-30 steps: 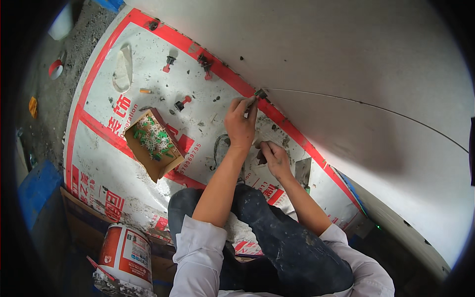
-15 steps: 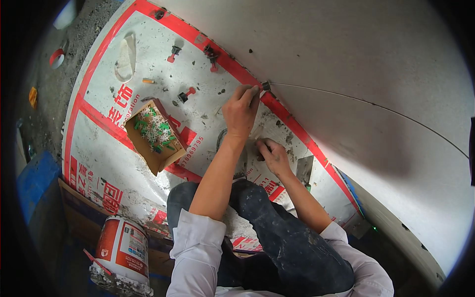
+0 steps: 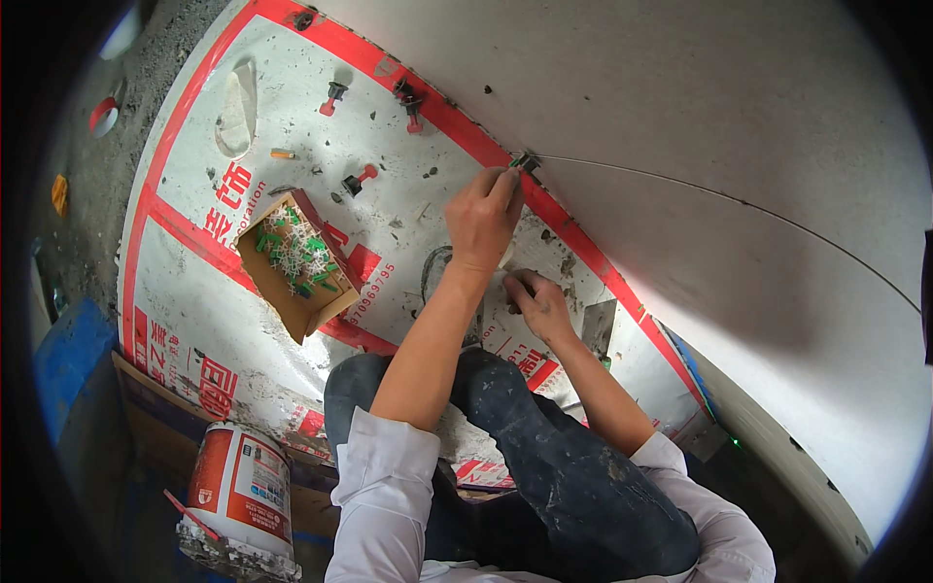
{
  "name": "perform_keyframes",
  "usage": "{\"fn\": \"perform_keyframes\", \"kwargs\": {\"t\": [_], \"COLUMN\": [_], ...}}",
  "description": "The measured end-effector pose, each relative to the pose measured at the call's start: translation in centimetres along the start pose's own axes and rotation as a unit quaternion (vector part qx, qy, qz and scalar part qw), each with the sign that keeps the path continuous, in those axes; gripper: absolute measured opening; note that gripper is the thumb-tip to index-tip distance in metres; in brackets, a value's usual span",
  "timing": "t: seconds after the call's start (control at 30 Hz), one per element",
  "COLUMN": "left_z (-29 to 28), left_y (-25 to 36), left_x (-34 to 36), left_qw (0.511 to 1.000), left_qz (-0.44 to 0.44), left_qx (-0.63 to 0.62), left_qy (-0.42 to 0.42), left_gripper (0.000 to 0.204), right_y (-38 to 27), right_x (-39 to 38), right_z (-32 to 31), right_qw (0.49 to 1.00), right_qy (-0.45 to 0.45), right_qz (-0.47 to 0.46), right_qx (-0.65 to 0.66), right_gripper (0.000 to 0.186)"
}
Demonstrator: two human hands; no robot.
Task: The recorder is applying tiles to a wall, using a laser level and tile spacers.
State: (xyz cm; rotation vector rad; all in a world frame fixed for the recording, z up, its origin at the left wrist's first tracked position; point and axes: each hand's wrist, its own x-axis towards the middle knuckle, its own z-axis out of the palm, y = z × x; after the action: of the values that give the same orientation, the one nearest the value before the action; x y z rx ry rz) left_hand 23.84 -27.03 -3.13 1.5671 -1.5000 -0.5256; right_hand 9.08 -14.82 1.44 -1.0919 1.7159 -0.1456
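The left hand [image 3: 483, 216] closes its grip, fingertips pinched on a small dark tile clip [image 3: 526, 161] at the grey tile's [image 3: 700, 107] edge. The right hand [image 3: 540, 306] rests curled on the red-and-white printed sheet [image 3: 194, 282]; what its grip holds cannot be told.

Printed white-red floor sheet [image 3: 194, 321]: open cardboard box [image 3: 292, 264], red clips [image 3: 360, 180], bucket [image 3: 238, 496] at edge.

You're working with bare tile [image 3: 739, 107] lying open beyond your left hand [image 3: 483, 216]; nothing is blocking a reach there. To the left, red clips [image 3: 358, 181] and a cardboard box [image 3: 292, 262] are crowding the sheet [image 3: 185, 321], while your right hand [image 3: 539, 306] is sitting just below
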Motion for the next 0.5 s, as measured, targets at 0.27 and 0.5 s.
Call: {"fn": "perform_keyframes", "kwargs": {"t": [0.27,0.5], "left_z": [-0.3,-0.1], "left_y": [1.6,2.2], "left_x": [0.3,0.4], "left_qw": [0.986,0.979], "left_qz": [-0.116,-0.169], "left_qx": [-0.12,-0.104], "left_qy": [-0.008,-0.034], "left_gripper": [0.012,0.013], "right_y": [-0.5,-1.5], "right_x": [0.0,2.6], "right_z": [-0.1,-1.8], "right_qw": [0.999,0.99], "right_qy": [-0.003,0.112], "right_qz": [0.015,-0.06], "right_qx": [0.035,0.056], "right_gripper": [0.035,0.03]}}
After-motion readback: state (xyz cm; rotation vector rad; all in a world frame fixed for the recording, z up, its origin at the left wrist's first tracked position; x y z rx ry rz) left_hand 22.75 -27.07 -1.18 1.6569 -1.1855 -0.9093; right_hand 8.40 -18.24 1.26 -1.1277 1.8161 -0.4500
